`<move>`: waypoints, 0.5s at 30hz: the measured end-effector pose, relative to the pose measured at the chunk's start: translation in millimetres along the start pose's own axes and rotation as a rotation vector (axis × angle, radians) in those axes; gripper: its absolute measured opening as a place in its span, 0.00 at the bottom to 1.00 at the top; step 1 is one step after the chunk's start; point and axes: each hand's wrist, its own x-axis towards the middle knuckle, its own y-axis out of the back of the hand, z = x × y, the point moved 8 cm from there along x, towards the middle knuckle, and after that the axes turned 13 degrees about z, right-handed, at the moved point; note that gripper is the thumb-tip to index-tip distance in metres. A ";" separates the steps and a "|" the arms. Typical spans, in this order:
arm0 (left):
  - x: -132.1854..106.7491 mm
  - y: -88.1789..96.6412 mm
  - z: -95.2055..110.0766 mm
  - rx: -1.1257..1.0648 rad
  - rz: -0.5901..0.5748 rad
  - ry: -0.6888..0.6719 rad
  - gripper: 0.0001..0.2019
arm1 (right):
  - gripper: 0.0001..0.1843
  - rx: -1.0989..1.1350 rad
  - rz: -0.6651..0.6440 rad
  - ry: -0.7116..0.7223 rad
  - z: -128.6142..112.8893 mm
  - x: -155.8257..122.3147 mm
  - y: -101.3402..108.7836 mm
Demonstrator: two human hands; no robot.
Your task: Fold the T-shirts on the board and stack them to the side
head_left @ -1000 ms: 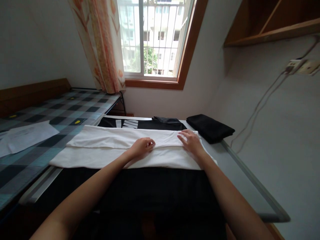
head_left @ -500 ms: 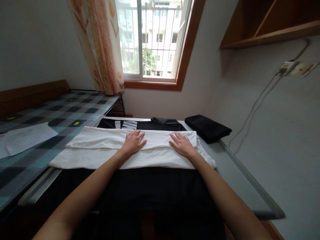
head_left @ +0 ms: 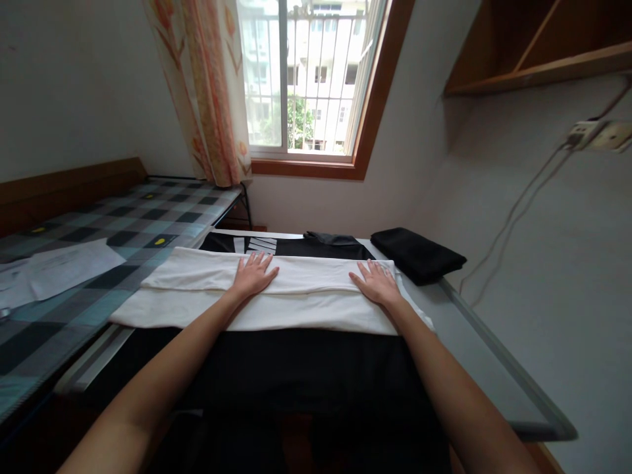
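A white garment [head_left: 306, 299] lies folded lengthwise across a grey table [head_left: 474, 342]. My left hand [head_left: 253, 274] rests flat on its upper folded layer, fingers spread. My right hand [head_left: 378, 283] lies flat near the garment's right end, fingers stretched out. Neither hand holds anything. A black cloth [head_left: 296, 375] covers the table in front of the white garment, under my forearms. Behind the white garment lies a black garment with white stripes [head_left: 281, 245].
A folded black cloth [head_left: 419, 255] sits at the table's far right corner. A bed with a checked cover [head_left: 99, 243] and a white sheet of paper [head_left: 59, 266] stands on the left. Window and curtain [head_left: 212, 92] are ahead, wooden shelf [head_left: 533, 46] up right.
My left hand went from a loose fist to flat and slid left along the fold. My right hand stayed flat near the garment's right end.
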 end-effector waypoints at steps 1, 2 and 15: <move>1.4 0.4 -11.2 0.002 0.005 0.019 0.33 | 0.42 -0.001 0.002 0.002 -0.1 0.1 -0.3; 2.5 1.3 -24.0 0.004 0.010 0.043 0.34 | 0.42 -0.002 0.004 0.005 -0.1 0.4 -0.7; -23.4 32.2 -198.3 0.237 -0.028 0.123 0.30 | 0.39 0.002 0.031 0.022 -1.4 0.6 -0.2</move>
